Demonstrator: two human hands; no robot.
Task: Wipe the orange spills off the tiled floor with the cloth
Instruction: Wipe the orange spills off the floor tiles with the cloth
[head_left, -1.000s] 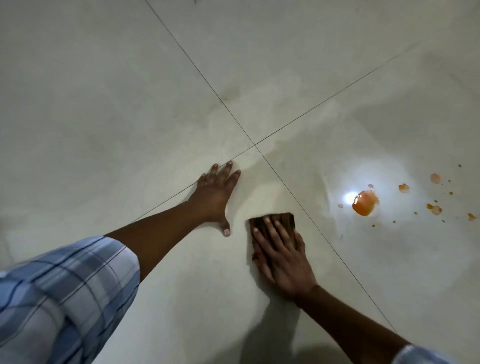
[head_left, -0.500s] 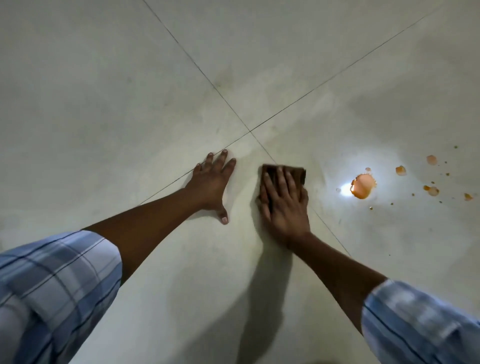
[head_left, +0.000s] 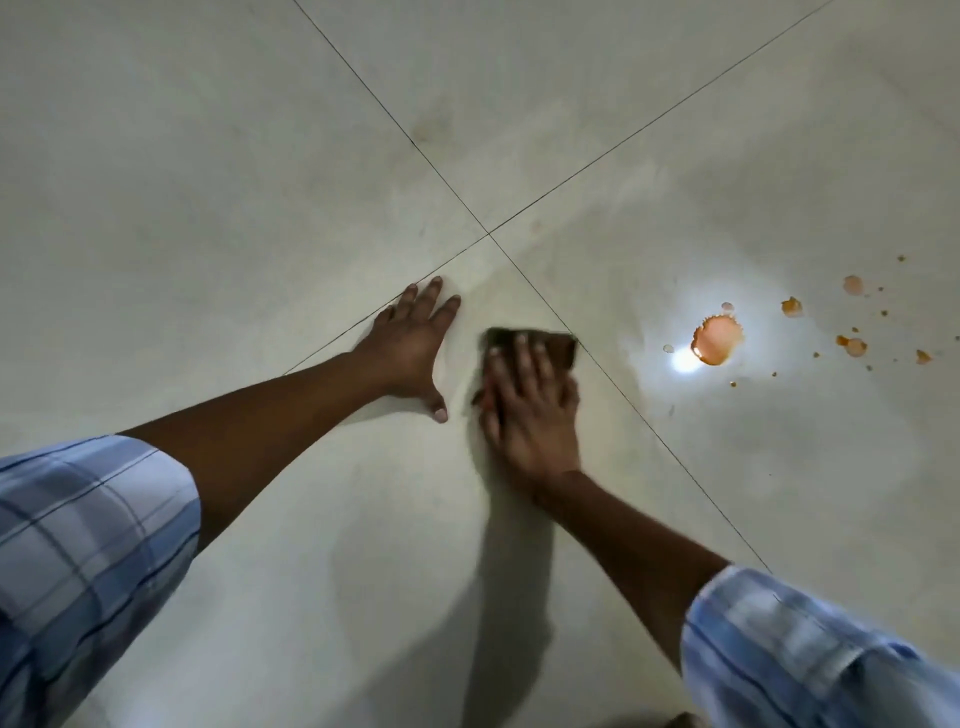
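Observation:
A dark brown cloth (head_left: 558, 344) lies flat on the pale tiled floor (head_left: 208, 182), mostly hidden under my right hand (head_left: 530, 402), which presses on it with fingers spread. The hand and cloth are blurred. My left hand (head_left: 413, 345) rests flat on the floor just left of the cloth, fingers apart, holding nothing. A large orange spill (head_left: 716, 340) lies to the right of the cloth, with a bright light reflection beside it. Several smaller orange drops (head_left: 852, 343) are scattered further right.
Two dark grout lines cross at a point (head_left: 489, 235) just beyond my hands. Faint wet smears (head_left: 587, 218) show on the tiles around the crossing. Blue checked sleeves (head_left: 88, 551) cover both upper arms at the bottom corners.
My right hand slid the cloth forward and to the right, then drew back slightly toward me. My left hand stayed planted on the floor.

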